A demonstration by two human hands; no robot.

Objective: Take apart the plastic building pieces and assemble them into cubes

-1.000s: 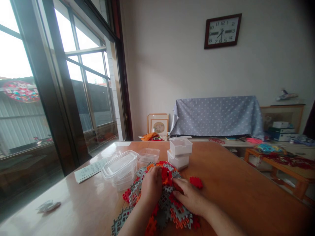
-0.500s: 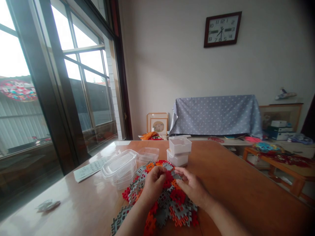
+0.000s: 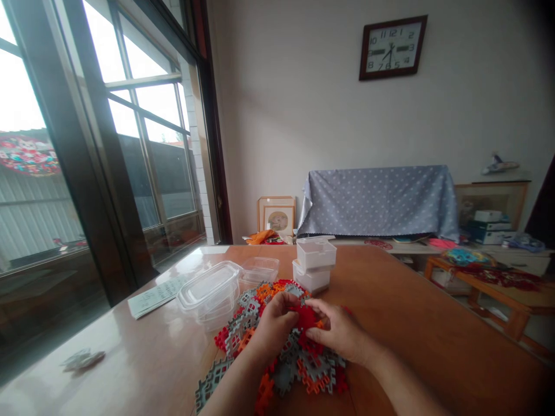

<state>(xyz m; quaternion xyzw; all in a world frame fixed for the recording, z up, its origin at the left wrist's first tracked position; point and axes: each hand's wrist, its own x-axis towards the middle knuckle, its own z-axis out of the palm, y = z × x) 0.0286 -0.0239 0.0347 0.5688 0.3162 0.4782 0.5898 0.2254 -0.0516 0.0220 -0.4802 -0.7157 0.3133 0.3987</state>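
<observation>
While pinching red piece (image 3: 307,319) with left fingers (image 3: 287,319) and right fingers (image 3: 318,335), could lose grip if tugged unevenly, snagging grey pieces (image 3: 284,378) below.

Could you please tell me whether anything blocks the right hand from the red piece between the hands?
Nothing visible does: the right hand is at the red piece, the left hand opposite. The white boxes stand beyond the hands.

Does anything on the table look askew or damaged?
The clear plastic containers look askew: the top one juts out to the left over what is beneath. No damage is visible.
</observation>
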